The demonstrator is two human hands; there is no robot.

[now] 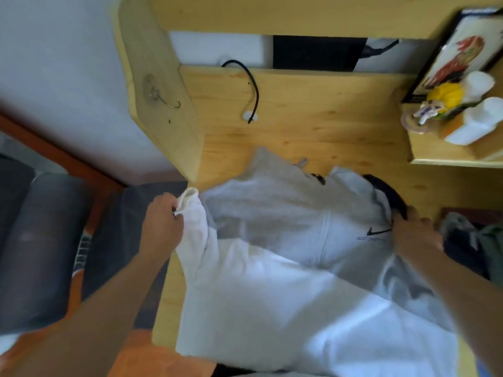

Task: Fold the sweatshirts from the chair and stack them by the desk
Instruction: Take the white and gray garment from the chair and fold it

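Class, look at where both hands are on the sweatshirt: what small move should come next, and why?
Probably the left hand should carry the cuff it pinches across onto the sweatshirt, folding the sleeve in. The sweatshirt lies spread on the desk, and the right hand pins its other side.

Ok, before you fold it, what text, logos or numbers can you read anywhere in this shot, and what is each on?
No word can be read in this view.
Grey sweatshirt chest: a dark swoosh logo, with a line of dark lettering under it too blurred to read.
Framed picture on the shelf: a red and white figure, with a dark strip at its lower edge; any text there is too small to tell.
No numbers or signs elsewhere.
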